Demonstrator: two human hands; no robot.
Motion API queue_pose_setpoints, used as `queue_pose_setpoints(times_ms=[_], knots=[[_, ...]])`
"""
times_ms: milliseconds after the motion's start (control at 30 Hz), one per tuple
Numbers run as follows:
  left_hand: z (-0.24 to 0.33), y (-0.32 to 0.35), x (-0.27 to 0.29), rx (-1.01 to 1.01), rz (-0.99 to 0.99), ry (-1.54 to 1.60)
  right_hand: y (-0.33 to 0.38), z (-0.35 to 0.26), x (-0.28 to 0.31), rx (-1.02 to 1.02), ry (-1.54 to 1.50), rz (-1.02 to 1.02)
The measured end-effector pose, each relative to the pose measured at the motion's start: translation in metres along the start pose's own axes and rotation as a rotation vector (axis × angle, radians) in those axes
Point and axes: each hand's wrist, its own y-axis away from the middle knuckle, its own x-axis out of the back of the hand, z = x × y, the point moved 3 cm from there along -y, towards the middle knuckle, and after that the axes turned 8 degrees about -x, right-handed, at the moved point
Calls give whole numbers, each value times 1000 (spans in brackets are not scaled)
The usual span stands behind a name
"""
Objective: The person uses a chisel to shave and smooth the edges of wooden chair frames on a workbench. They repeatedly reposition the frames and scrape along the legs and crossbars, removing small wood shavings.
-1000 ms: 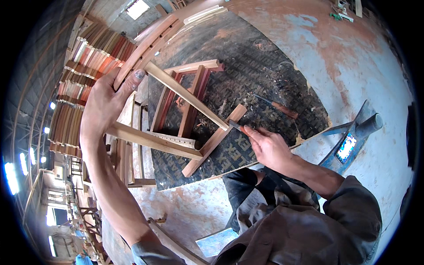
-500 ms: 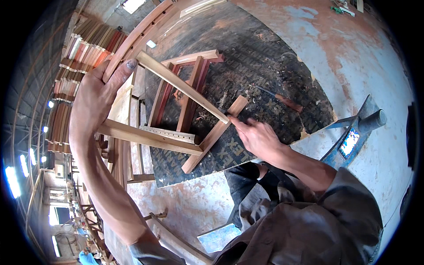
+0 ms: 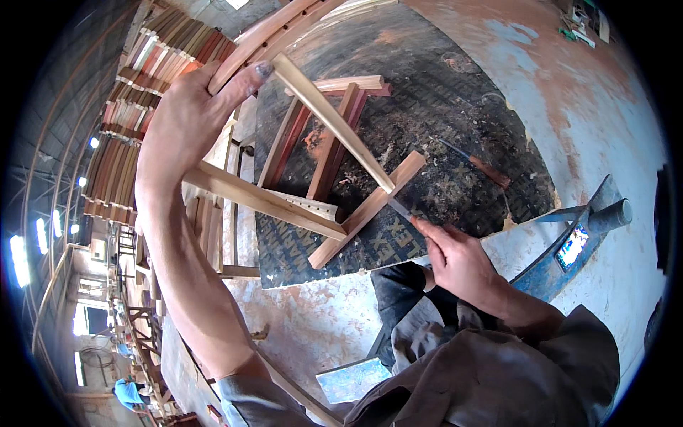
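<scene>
My left hand (image 3: 181, 117) is wrapped around a reddish-brown wooden rail (image 3: 267, 35) with a row of holes, at the upper left. Two pale wooden bars, an upper bar (image 3: 334, 124) and a lower bar (image 3: 267, 201), slant down from near that hand to a short wooden crosspiece (image 3: 384, 196). In my right hand (image 3: 459, 260) is a chisel (image 3: 421, 225), its fingers closed on the wooden handle. The narrow metal blade points at the crosspiece, close beside the upper bar's end; whether it touches the wood cannot be told.
On the dark, shaving-strewn board (image 3: 455, 114) lie a small wooden frame (image 3: 331, 153) and a second wood-handled tool (image 3: 487, 171). A phone (image 3: 573, 245) sits on a blue metal stand at right. Timber stacks (image 3: 121, 160) rise at left; a person in blue (image 3: 129, 393) is far off.
My right hand has drawn back from the bar's end, down and right, and the chisel now shows in it. The view has shifted; my left hand keeps its grip on the rail.
</scene>
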Motion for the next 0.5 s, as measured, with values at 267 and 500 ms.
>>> queue_pose_setpoints(times_ms=[267, 500], knots=[[8, -1, 4, 29, -99, -28, -22, -9, -30, -78, 176, -68], [5, 4, 3, 6, -13, 48, -17, -12, -40, -58, 205, -44]])
